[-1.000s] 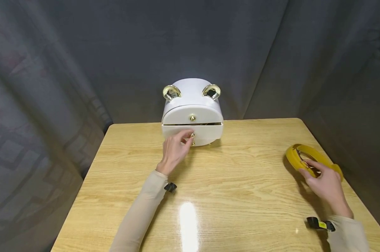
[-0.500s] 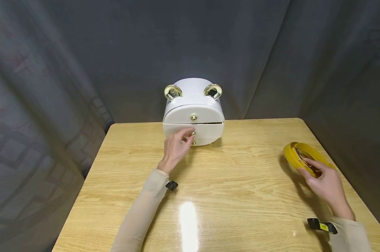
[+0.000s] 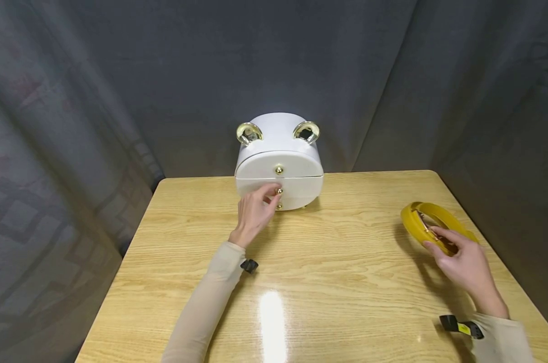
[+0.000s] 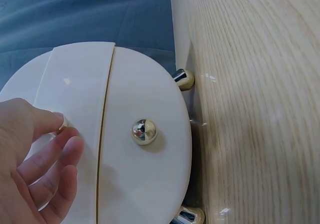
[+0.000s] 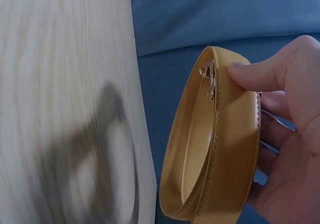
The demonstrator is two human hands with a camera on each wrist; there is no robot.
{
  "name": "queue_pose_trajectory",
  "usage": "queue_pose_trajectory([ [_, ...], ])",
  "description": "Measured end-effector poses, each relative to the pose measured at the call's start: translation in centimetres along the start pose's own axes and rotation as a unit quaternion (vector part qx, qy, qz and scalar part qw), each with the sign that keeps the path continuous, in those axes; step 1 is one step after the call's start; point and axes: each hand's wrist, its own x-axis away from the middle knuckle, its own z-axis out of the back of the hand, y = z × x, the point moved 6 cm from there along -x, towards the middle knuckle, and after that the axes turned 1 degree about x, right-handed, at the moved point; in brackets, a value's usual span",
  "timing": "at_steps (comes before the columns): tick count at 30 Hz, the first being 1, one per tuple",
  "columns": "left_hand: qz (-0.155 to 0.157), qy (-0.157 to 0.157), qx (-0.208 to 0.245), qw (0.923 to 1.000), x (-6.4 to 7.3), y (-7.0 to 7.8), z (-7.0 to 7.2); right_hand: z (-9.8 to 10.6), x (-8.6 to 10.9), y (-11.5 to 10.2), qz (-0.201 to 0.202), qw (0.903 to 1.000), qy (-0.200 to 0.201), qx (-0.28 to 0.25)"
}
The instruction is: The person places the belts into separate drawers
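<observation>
A white rounded drawer box (image 3: 278, 133) stands at the table's back, its drawers fitted with gold knobs. My left hand (image 3: 255, 209) has thumb and index finger on the middle drawer's knob (image 3: 280, 191); in the left wrist view, that knob (image 4: 62, 126) shows partly between them. The lower drawer's round knob (image 4: 144, 132) is uncovered there. On the right, my right hand (image 3: 467, 262) grips a coiled yellow leather belt (image 3: 442, 217) above the table. Its metal fitting (image 5: 208, 76) lies inside the coil, near my thumb in the right wrist view.
Two gold ear-shaped pieces (image 3: 249, 133) stick out from the top of the box. Short gold feet (image 4: 185, 78) hold it up. Under everything is a wood-grain table (image 3: 342, 282), with dark curtains (image 3: 201, 75) behind and at both sides.
The middle drawer has slid in, and the dark gap above it has closed, with my left hand following on the knob. My right hand has moved slightly left with the belt.
</observation>
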Motion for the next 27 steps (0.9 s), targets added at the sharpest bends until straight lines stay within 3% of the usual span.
queue_pose_trajectory([
  [17, 0.003, 0.002, 0.002, 1.0, -0.3, -0.4, -0.2, 0.1, 0.0, -1.8, 0.041, 0.9987, 0.017, -0.023],
  [27, 0.026, 0.007, 0.006, 0.9996, 0.3, -1.1, -0.2, -0.1, -0.1, -2.7, 0.064, 0.9976, 0.015, -0.024],
])
